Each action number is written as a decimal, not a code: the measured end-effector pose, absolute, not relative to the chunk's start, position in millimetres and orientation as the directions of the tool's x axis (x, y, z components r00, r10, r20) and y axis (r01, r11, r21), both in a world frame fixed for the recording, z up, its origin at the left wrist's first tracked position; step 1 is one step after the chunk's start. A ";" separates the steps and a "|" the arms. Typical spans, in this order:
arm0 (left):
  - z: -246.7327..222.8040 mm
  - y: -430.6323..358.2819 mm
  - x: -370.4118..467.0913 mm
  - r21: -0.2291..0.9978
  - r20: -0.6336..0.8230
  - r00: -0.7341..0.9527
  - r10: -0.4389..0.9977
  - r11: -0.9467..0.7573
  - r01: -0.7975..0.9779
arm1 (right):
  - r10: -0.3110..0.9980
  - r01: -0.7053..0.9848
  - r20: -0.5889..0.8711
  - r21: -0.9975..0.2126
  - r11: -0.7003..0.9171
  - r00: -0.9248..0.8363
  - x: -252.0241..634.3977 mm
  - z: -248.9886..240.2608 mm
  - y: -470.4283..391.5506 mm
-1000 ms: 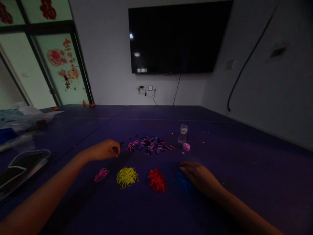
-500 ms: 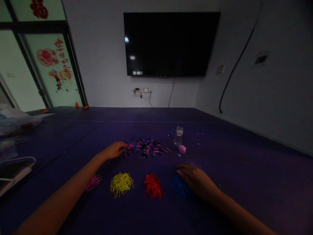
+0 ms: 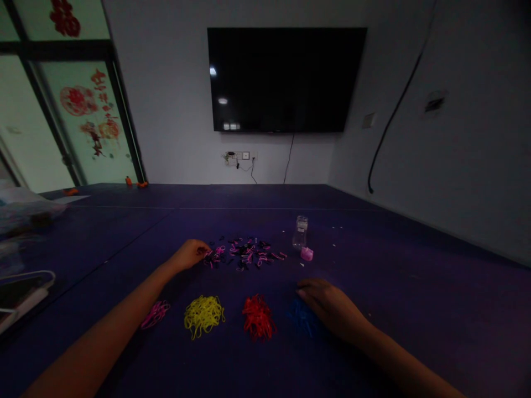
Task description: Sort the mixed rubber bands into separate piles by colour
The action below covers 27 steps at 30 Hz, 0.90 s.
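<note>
My left hand [image 3: 189,255] is at the left edge of a loose mixed pile of pink and black rubber bands [image 3: 249,253]. Its fingertips are drawn together against the nearest bands; what is between them is too small and dark to make out. My right hand [image 3: 329,304] rests on the table with fingers loosely extended, partly covering a heap of blue rubber bands [image 3: 302,318]. Between my forearms lie a yellow heap of rubber bands [image 3: 204,316] and a red heap of rubber bands [image 3: 258,317]. My left forearm partly hides a small pink heap of rubber bands [image 3: 156,314].
A clear plastic bottle [image 3: 301,232] stands beyond my right hand, with a pink cap [image 3: 307,254] beside it. White scraps dot the purple tabletop [image 3: 398,309]. Far left are a plastic bag [image 3: 25,207] and a white-edged device [image 3: 25,301]. A television [image 3: 286,80] hangs ahead.
My left hand has drawn slightly left and its fingers have closed in at the pile's edge. My right hand stays by the blue rubber bands. The view has shifted a little.
</note>
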<state>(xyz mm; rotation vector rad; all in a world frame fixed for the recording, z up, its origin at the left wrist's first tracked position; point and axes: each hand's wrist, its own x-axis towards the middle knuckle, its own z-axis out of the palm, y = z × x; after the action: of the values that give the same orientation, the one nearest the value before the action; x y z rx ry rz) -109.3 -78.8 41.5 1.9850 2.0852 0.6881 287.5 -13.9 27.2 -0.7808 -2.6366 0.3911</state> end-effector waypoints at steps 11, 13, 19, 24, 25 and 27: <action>60.7 -86.9 -115.4 0.630 0.073 -0.138 0.988 0.062 0.774 | 0.573 0.485 0.242 -0.339 0.806 -0.783 286.3 28.4 -14.8; 77.5 -98.0 -116.1 0.550 -0.058 -0.076 0.995 0.096 0.830 | 0.571 0.480 0.244 -0.344 0.807 -0.784 286.6 28.9 -15.5; 113.7 -145.9 -103.8 0.311 -0.294 -0.017 0.956 0.113 0.944 | 0.568 0.471 0.247 -0.358 0.807 -0.785 287.0 30.4 -17.0; 98.5 -175.7 -89.2 0.176 -0.306 -0.031 0.952 0.089 0.980 | 0.562 0.467 0.246 -0.354 0.810 -0.789 287.1 29.8 -15.9; 95.3 -179.6 -89.0 0.160 -0.298 -0.044 0.954 0.095 0.983 | 0.563 0.467 0.250 -0.355 0.810 -0.788 287.2 29.5 -15.5; 92.2 -186.0 -90.8 0.156 -0.299 -0.063 0.952 0.114 0.981 | 0.563 0.465 0.251 -0.357 0.810 -0.787 287.4 28.7 -14.6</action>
<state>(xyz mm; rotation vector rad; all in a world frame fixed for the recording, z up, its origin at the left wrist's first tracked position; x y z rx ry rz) -90.8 -186.0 92.2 1.8915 2.0733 -0.1254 287.4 -14.6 28.7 -0.7790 -2.6492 0.3957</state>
